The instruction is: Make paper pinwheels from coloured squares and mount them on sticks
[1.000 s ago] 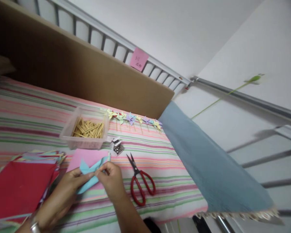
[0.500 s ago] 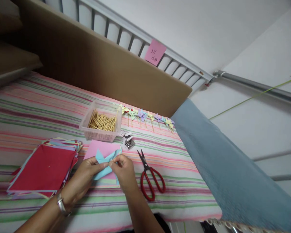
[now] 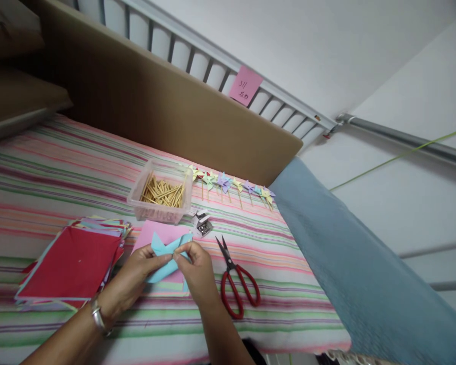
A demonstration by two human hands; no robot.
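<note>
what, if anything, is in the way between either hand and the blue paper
Nothing visible: the left hand and right hand both grip the folded blue paper directly. The pink sheet lies below it, and the red-handled scissors lie to the right, not in between.

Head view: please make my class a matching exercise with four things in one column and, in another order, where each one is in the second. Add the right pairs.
Things
1. Scissors
2. Wooden sticks
3. Light-blue paper
4. Red sheet

Places
A. Between the left hand and the right hand, held by both
B. On top of the paper stack
C. On the striped cloth, beside the right hand
D. Inside the clear box

Right pairs: 1-C, 2-D, 3-A, 4-B
</note>
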